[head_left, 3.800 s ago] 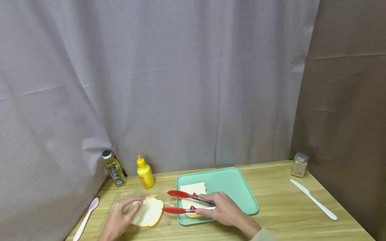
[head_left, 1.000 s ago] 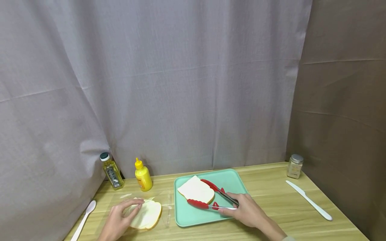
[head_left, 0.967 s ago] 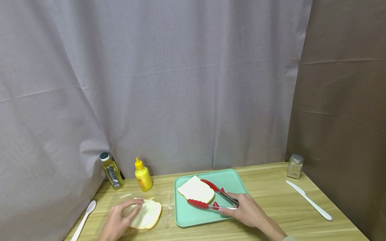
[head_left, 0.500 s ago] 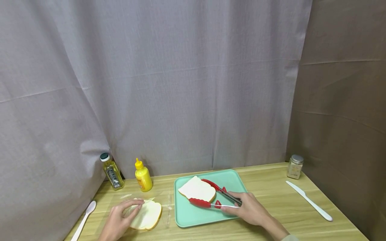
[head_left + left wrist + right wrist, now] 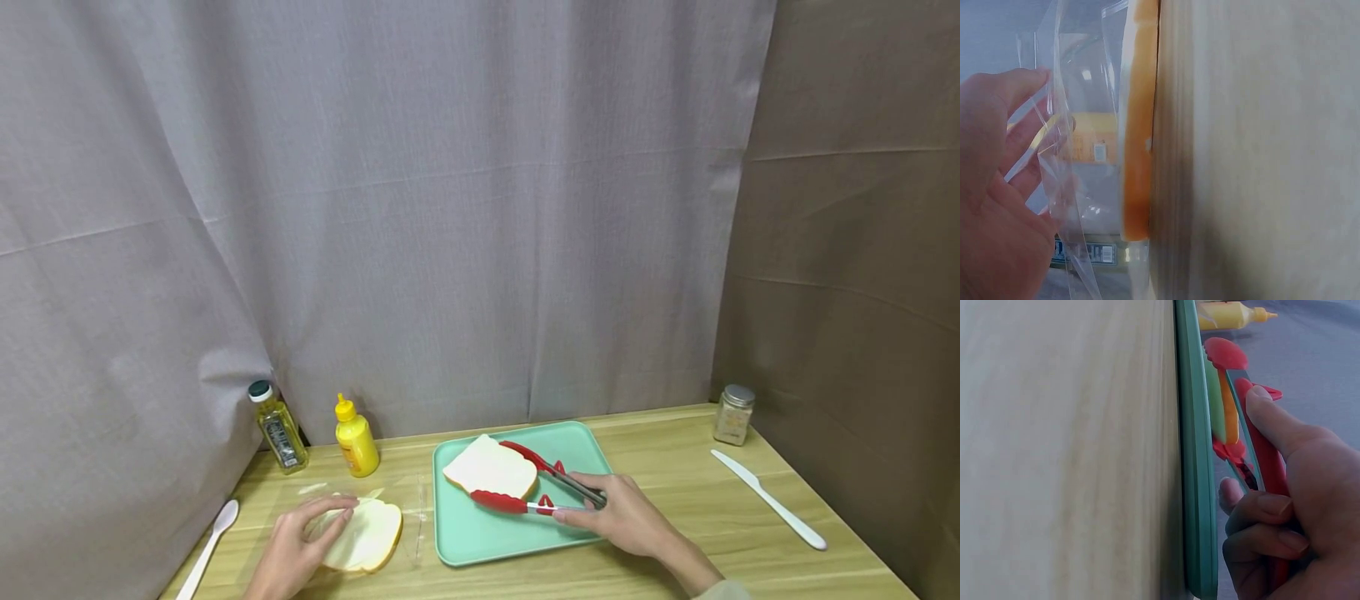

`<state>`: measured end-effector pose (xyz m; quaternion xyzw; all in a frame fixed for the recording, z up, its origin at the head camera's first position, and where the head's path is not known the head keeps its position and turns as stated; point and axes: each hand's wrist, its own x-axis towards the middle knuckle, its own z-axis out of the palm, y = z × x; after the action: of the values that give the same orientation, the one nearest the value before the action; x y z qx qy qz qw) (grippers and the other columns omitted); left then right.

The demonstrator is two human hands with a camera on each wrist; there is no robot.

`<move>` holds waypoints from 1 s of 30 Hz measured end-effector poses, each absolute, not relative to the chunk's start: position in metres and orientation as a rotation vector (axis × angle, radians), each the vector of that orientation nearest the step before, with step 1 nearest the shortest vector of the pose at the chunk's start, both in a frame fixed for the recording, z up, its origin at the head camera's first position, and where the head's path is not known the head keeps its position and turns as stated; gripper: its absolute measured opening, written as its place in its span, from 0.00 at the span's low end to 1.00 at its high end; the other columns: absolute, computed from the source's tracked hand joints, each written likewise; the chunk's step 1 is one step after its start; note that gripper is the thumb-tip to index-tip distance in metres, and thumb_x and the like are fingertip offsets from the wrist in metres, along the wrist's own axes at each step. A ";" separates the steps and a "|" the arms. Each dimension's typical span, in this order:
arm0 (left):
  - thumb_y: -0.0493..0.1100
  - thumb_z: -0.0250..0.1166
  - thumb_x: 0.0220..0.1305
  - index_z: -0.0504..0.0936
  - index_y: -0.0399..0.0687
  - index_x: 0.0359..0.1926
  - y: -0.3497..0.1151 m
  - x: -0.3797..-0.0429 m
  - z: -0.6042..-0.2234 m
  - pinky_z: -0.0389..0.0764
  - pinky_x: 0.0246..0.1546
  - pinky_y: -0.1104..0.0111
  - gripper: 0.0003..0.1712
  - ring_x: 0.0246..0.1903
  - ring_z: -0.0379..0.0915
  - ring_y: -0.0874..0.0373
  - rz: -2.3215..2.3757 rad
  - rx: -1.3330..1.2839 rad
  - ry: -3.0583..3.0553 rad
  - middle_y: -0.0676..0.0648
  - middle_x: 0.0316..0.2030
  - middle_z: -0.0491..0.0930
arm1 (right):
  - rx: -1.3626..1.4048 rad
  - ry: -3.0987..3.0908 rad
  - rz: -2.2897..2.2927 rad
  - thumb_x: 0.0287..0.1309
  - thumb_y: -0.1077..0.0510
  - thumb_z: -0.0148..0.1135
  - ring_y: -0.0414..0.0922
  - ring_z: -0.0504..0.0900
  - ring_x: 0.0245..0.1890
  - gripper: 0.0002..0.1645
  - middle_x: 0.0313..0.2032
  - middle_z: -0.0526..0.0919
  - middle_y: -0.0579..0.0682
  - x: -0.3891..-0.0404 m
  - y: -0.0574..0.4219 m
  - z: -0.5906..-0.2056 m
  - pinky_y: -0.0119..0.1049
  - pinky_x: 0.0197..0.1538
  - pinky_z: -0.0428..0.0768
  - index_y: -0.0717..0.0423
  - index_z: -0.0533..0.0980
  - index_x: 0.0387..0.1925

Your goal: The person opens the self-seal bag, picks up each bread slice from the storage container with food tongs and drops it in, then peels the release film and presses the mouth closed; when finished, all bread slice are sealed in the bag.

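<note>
My left hand (image 5: 294, 540) pinches the film of a clear plastic bag (image 5: 1063, 200) between thumb and fingers. Inside the bag a bread slice (image 5: 373, 533) lies flat on the table, its crust facing the left wrist camera. My right hand (image 5: 633, 518) grips metal tongs with red tips (image 5: 498, 502), thumb on one arm and fingers curled round the other. Spread apart, the tong tips stand on either side of a second bread slice (image 5: 487, 468), at its right end. That slice rests, turned at an angle, on the mint-green tray (image 5: 480, 546).
Behind the bag stand a yellow squeeze bottle (image 5: 358, 442) and an oil bottle (image 5: 281, 432). A white spoon (image 5: 210, 546) lies at far left. On the right are a white knife (image 5: 772, 500) and a small lidded jar (image 5: 735, 417). Grey curtain (image 5: 480, 250) borders the table's back.
Over the earlier frames the tongs moved right onto the tray, and the slice there turned and shifted right. Lately tongs and right hand have edged slightly further right. The left hand stays put.
</note>
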<state>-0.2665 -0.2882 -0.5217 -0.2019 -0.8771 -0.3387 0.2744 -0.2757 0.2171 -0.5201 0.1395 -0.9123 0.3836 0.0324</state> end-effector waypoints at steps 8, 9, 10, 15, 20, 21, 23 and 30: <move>0.37 0.80 0.64 0.94 0.58 0.44 -0.290 -0.268 -0.524 0.71 0.59 0.92 0.11 0.50 0.90 0.61 -0.888 -0.527 -2.393 0.63 0.47 0.92 | 0.412 -2.824 1.198 0.53 0.26 0.79 0.30 0.65 0.21 0.51 0.20 0.73 0.36 -0.276 0.217 -0.519 0.27 0.22 0.64 0.52 0.80 0.70; 0.37 0.80 0.63 0.94 0.58 0.44 -0.290 -0.268 -0.524 0.71 0.59 0.92 0.11 0.50 0.90 0.61 -0.885 -0.528 -2.393 0.63 0.47 0.92 | 0.415 -2.823 1.201 0.53 0.26 0.79 0.30 0.65 0.21 0.51 0.20 0.73 0.36 -0.276 0.218 -0.519 0.27 0.22 0.64 0.52 0.80 0.70; 0.37 0.80 0.63 0.94 0.58 0.44 -0.290 -0.268 -0.524 0.71 0.59 0.92 0.11 0.50 0.90 0.61 -0.885 -0.527 -2.394 0.63 0.47 0.92 | 0.416 -2.823 1.204 0.53 0.26 0.79 0.30 0.65 0.20 0.51 0.20 0.73 0.36 -0.276 0.218 -0.519 0.27 0.22 0.64 0.51 0.80 0.70; 0.36 0.80 0.63 0.94 0.58 0.44 -0.289 -0.267 -0.523 0.72 0.59 0.91 0.12 0.49 0.90 0.60 -0.886 -0.533 -2.379 0.62 0.47 0.92 | 0.440 -2.817 1.223 0.54 0.26 0.78 0.30 0.64 0.20 0.51 0.21 0.73 0.36 -0.276 0.218 -0.520 0.27 0.22 0.65 0.51 0.80 0.70; 0.34 0.80 0.61 0.94 0.59 0.44 -0.289 -0.267 -0.523 0.73 0.59 0.90 0.15 0.49 0.90 0.60 -0.882 -0.543 -2.363 0.62 0.47 0.93 | 0.482 -2.810 1.252 0.55 0.28 0.79 0.29 0.64 0.20 0.50 0.21 0.74 0.36 -0.276 0.217 -0.520 0.28 0.22 0.66 0.51 0.80 0.71; 0.34 0.80 0.61 0.94 0.59 0.44 -0.289 -0.266 -0.523 0.72 0.60 0.91 0.15 0.49 0.90 0.61 -0.883 -0.543 -2.364 0.62 0.47 0.93 | 0.495 -2.808 1.259 0.55 0.29 0.79 0.29 0.65 0.20 0.50 0.21 0.74 0.36 -0.276 0.216 -0.520 0.27 0.22 0.66 0.51 0.80 0.71; 0.34 0.81 0.60 0.94 0.59 0.44 -0.290 -0.266 -0.524 0.72 0.60 0.91 0.16 0.50 0.90 0.60 -0.881 -0.550 -2.363 0.62 0.47 0.93 | 0.526 -2.802 1.274 0.56 0.29 0.79 0.29 0.65 0.20 0.48 0.22 0.75 0.37 -0.275 0.214 -0.519 0.27 0.22 0.67 0.50 0.80 0.70; 0.34 0.81 0.60 0.94 0.58 0.46 -0.289 -0.267 -0.526 0.70 0.62 0.91 0.16 0.50 0.90 0.58 -0.870 -0.632 -2.340 0.59 0.49 0.93 | 0.662 -2.753 1.309 0.57 0.31 0.79 0.28 0.65 0.21 0.43 0.23 0.74 0.36 -0.271 0.205 -0.519 0.25 0.23 0.69 0.42 0.81 0.69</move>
<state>-0.2668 -0.2885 -0.5258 -0.2358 -0.8724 -0.3243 0.2794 -0.2707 0.2047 -0.5190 0.2121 -0.8825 0.4195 0.0111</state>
